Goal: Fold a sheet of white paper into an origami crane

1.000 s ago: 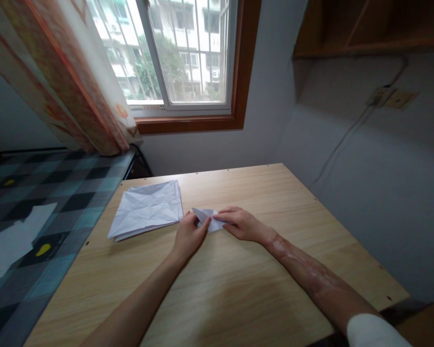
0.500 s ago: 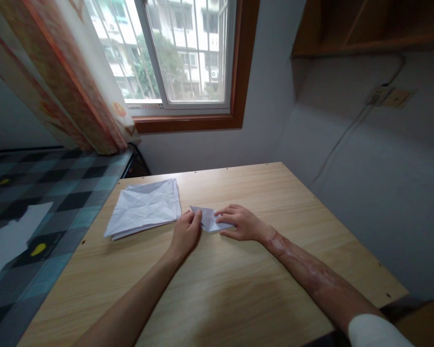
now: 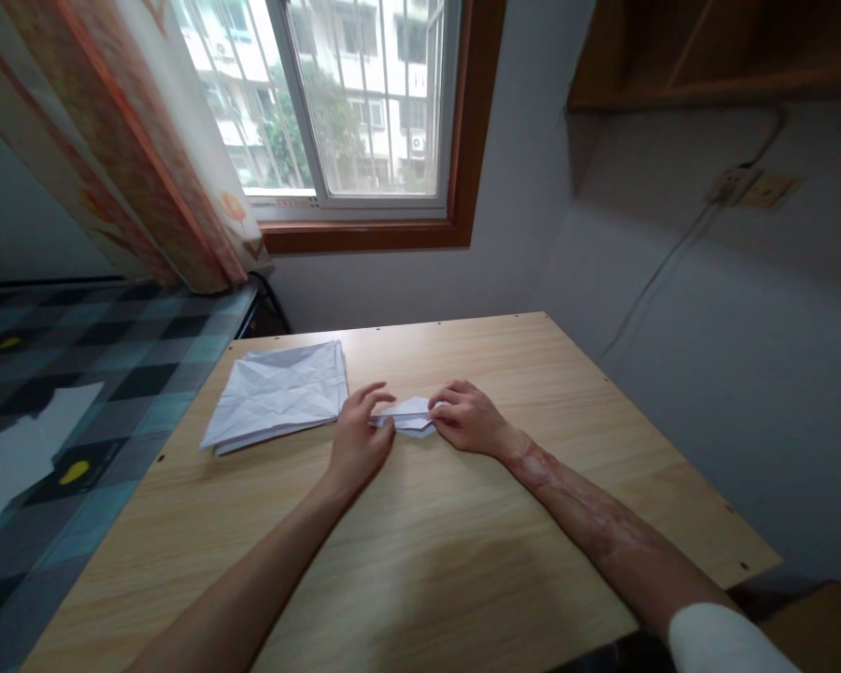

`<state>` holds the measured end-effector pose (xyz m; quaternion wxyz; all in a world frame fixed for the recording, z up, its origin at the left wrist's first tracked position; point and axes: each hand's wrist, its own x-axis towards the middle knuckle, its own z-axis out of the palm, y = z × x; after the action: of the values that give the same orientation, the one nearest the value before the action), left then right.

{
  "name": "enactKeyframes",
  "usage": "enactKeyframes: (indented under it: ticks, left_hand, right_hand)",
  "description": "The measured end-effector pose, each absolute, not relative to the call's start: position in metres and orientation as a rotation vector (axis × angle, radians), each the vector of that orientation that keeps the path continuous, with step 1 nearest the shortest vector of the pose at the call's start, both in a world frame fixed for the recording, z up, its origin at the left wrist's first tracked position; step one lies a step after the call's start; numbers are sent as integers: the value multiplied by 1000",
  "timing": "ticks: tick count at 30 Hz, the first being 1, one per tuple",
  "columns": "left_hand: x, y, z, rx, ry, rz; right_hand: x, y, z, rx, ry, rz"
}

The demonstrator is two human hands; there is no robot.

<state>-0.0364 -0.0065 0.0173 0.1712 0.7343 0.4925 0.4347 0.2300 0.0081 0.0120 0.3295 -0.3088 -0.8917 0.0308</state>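
A small folded sheet of white paper (image 3: 407, 414) lies on the table between my two hands, drawn into a long narrow shape with a pointed lower flap. My left hand (image 3: 362, 432) is at its left end, thumb against the near edge, the other fingers spread and lifted apart from the thumb. At the right end, my right hand (image 3: 468, 417) has its fingers curled and pinches the paper. Its fingertips hide that end.
Left of my hands, a stack of creased white paper sheets (image 3: 280, 397) sits on the wooden table (image 3: 420, 561). A checked bed cover (image 3: 147, 360) on the left bears loose white paper (image 3: 35, 449). Behind are a window (image 3: 371, 112) and a curtain (image 3: 147, 159).
The paper's raised left flap has come down, leaving a narrower shape. My left fingers have loosened and spread; my right hand has gone from lying flat on the paper to pinching its end.
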Motion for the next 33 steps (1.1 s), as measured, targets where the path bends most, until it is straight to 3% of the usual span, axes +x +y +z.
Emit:
enactKeyframes:
  ticks: [5,33]
  left_hand:
    - [-32,-11,27,2244,1244,973]
    - [-32,-10,26,2268,1182,906]
  right_hand:
    - [229,7,12,-774,-2368,115]
    - [225,17,6,-898,-2286,276]
